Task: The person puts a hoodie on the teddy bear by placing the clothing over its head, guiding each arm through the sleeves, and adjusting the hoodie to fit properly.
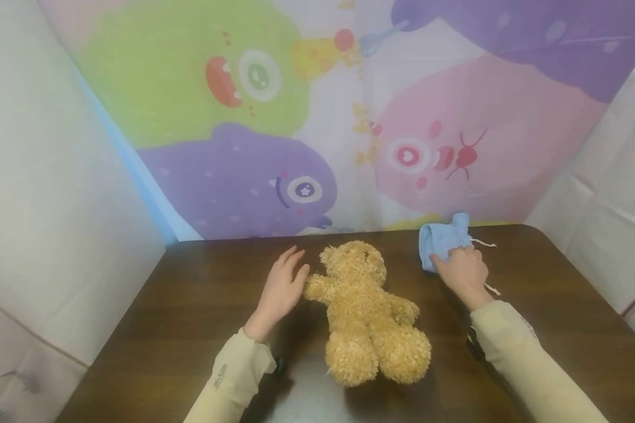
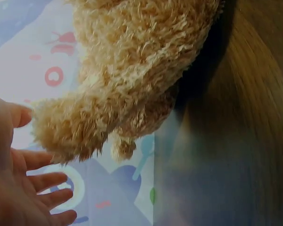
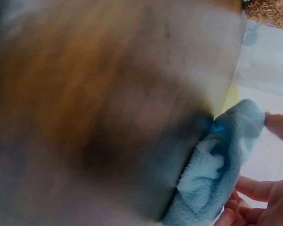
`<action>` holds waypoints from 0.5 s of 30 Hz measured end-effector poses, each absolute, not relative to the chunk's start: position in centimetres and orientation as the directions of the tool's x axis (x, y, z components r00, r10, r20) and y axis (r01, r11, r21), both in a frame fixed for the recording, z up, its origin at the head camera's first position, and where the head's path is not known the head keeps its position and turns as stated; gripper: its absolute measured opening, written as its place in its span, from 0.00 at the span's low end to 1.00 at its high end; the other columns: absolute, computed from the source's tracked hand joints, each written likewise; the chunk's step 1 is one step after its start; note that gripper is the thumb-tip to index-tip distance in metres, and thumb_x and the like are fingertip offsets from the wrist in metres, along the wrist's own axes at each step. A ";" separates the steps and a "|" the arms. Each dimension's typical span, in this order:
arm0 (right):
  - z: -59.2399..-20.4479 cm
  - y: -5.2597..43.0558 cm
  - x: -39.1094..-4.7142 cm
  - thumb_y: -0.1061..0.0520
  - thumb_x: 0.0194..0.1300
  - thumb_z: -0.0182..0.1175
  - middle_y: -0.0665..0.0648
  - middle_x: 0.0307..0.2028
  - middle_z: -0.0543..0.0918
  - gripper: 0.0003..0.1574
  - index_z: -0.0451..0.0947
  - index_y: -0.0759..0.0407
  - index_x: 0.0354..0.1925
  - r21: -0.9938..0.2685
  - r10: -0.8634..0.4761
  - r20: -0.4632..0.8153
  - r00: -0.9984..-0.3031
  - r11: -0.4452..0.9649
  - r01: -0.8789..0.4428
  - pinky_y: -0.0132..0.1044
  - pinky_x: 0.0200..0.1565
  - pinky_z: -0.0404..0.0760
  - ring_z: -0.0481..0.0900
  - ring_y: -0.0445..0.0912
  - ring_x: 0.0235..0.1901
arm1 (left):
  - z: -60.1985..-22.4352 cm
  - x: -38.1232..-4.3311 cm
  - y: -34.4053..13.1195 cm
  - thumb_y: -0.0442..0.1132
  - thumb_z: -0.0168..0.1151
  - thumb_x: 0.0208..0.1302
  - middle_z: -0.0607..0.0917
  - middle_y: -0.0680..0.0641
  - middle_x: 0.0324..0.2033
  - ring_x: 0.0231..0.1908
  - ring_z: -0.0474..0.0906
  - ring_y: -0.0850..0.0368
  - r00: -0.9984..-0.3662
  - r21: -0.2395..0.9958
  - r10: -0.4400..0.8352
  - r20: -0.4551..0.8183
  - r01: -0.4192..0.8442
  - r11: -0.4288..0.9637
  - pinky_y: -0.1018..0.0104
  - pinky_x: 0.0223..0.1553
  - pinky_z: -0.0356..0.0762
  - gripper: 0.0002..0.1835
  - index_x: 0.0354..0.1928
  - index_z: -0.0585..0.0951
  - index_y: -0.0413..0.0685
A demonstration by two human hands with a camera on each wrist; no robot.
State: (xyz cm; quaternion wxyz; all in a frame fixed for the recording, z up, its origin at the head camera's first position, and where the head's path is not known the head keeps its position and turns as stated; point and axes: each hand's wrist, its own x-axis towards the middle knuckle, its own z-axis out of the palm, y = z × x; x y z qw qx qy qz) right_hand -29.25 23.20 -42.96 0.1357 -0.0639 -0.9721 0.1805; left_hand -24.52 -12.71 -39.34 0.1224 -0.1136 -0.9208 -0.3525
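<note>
A curly-furred tan teddy bear [image 1: 354,299] lies on the dark wooden table, head towards the back and legs towards me. My left hand [image 1: 281,285] is beside the bear's left-side arm, fingertips right at its paw [image 2: 68,127]; in the left wrist view the fingers are spread and loosely straight. To the right of the bear, my right hand [image 1: 464,271] holds a small light-blue fleece doll garment [image 1: 439,241] with white cords. In the right wrist view, thumb and curled fingers are at the edges of the garment [image 3: 240,136], and its fluffy lining shows.
The brown table [image 1: 201,311] ends at a hanging cloth [image 1: 349,211] printed with colourful cartoon monsters. White panels [image 1: 74,205] stand at the left and right sides. A white cord [image 1: 484,242] trails from the garment onto the table.
</note>
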 end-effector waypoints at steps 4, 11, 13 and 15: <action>-42.9 22.7 -29.5 0.31 0.49 0.57 0.78 0.39 0.71 0.47 0.74 0.75 0.42 -0.388 0.232 0.175 -0.957 0.909 0.150 0.59 0.28 0.71 0.69 0.70 0.41 | -39.4 -24.5 -11.5 0.51 0.47 0.66 0.61 0.43 0.66 0.65 0.56 0.43 -0.930 0.585 0.222 0.293 0.358 0.728 0.47 0.62 0.53 0.27 0.61 0.68 0.43; -42.6 22.1 -30.1 0.49 0.50 0.53 0.78 0.32 0.75 0.29 0.75 0.78 0.30 -0.369 0.202 0.185 -0.962 0.921 0.123 0.56 0.23 0.70 0.73 0.69 0.33 | -38.9 -24.8 -10.0 0.49 0.51 0.64 0.63 0.40 0.65 0.65 0.56 0.43 -0.883 0.497 0.353 0.311 0.467 0.731 0.48 0.64 0.49 0.26 0.59 0.69 0.39; -42.5 22.0 -30.2 0.53 0.51 0.50 0.77 0.32 0.75 0.23 0.75 0.75 0.26 -0.382 0.204 0.185 -0.961 0.916 0.121 0.55 0.22 0.68 0.73 0.69 0.32 | -38.8 -24.9 -9.8 0.48 0.51 0.64 0.64 0.41 0.64 0.65 0.57 0.45 -0.872 0.479 0.378 0.311 0.487 0.730 0.48 0.64 0.48 0.25 0.58 0.71 0.40; -42.3 21.8 -30.4 0.56 0.51 0.48 0.76 0.30 0.76 0.18 0.75 0.72 0.21 -0.386 0.207 0.208 -0.956 0.915 0.114 0.55 0.22 0.68 0.73 0.69 0.31 | -38.8 -25.0 -9.6 0.47 0.52 0.63 0.64 0.41 0.64 0.65 0.57 0.46 -0.861 0.457 0.403 0.311 0.507 0.731 0.47 0.64 0.49 0.24 0.56 0.72 0.40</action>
